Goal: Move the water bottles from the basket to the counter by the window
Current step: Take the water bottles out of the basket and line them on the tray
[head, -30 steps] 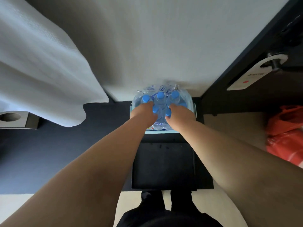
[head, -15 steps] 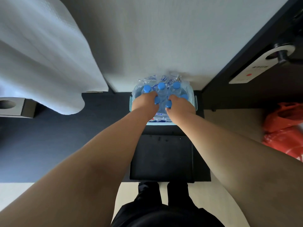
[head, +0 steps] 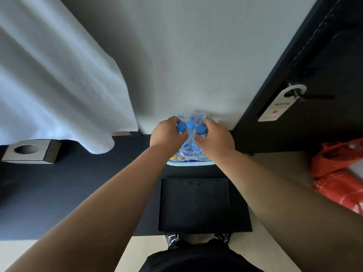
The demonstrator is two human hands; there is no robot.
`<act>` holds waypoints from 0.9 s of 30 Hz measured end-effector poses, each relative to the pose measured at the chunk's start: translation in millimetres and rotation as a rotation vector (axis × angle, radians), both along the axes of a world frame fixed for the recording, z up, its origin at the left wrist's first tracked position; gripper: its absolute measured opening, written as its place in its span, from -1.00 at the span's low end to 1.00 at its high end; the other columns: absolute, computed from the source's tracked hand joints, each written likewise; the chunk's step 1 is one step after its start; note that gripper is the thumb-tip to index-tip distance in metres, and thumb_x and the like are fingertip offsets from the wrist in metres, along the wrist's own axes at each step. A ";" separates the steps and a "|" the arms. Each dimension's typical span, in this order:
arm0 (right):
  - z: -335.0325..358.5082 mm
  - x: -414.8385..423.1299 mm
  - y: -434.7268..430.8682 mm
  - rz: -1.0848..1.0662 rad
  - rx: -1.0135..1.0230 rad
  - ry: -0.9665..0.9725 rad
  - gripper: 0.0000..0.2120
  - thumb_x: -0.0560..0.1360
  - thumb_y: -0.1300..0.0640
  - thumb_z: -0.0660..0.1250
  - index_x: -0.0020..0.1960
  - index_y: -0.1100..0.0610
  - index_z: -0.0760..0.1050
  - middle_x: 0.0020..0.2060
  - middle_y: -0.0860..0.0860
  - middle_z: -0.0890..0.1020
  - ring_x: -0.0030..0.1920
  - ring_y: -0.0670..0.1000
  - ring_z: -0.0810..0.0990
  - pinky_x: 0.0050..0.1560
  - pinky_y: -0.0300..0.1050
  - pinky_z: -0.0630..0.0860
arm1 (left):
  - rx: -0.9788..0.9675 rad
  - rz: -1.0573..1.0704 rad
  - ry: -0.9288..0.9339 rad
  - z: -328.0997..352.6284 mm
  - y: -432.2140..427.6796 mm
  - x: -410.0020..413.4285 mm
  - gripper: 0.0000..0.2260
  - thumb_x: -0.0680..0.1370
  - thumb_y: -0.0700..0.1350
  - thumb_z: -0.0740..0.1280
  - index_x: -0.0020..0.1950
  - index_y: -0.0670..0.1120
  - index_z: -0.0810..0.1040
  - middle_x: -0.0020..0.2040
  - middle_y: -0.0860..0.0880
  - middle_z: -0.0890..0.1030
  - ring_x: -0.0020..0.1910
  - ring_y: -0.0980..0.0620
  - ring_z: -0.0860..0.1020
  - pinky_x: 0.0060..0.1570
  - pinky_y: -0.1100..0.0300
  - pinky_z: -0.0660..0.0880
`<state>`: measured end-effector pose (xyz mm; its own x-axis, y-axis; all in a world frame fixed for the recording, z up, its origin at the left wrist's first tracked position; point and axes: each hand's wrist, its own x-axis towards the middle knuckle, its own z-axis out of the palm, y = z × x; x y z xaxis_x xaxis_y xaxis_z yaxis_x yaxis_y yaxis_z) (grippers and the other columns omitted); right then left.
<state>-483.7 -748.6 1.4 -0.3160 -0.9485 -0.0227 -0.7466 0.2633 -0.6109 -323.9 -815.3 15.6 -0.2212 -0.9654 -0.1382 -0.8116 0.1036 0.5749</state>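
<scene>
I'm counting three water bottles [head: 190,125] in one basket [head: 190,164]. Left hand [head: 168,132] and right hand [head: 215,137] are each gripping one.

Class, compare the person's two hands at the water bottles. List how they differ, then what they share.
The left hand grips the left bottle; the right hand grips the right bottle. The left hand lies nearer the white cloth; the right hand lies nearer the dark door. Shared: both curl round a blue-capped bottle above the basket, and the middle cap shows free between them.
</scene>
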 end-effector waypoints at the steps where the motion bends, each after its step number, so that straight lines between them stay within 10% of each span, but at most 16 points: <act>1: 8.5 1.9 3.6 0.006 -0.022 0.009 -0.84 0.55 -0.01 0.43 0.04 0.05 0.56 -0.23 -0.05 0.62 -0.20 0.05 0.60 -0.22 0.02 0.56 | -0.012 0.008 0.023 8.0 5.0 2.8 -0.85 0.49 0.04 0.41 0.03 0.09 0.57 -0.20 0.09 0.64 -0.19 -0.03 0.61 -0.21 0.11 0.58; 13: 69.9 24.1 55.3 0.045 -0.152 0.022 -0.79 0.50 -0.07 0.51 0.03 0.00 0.59 -0.29 -0.13 0.57 -0.26 -0.01 0.57 -0.26 -0.01 0.57 | -0.195 -0.080 0.127 59.7 57.5 49.2 -0.84 0.45 0.08 0.47 -0.03 0.11 0.58 -0.36 0.11 0.55 -0.36 0.12 0.53 -0.38 0.24 0.39; 27: 6.8 52.0 99.7 0.169 0.254 -0.008 -0.80 0.53 -0.01 0.44 -0.11 0.10 0.51 -0.29 -0.03 0.59 -0.24 0.06 0.60 -0.19 0.07 0.59 | 0.170 -0.090 0.021 -36.8 107.3 83.8 -0.83 0.36 0.14 0.42 -0.15 0.10 0.55 -0.30 0.13 0.59 -0.31 0.18 0.54 -0.35 0.21 0.44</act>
<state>-431.7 -648.9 8.3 -0.1526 -0.9514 -0.2675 -0.7885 0.2804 -0.5474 -240.1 -708.0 -21.2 -0.3106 -0.9047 -0.2916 -0.7908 0.0757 0.6074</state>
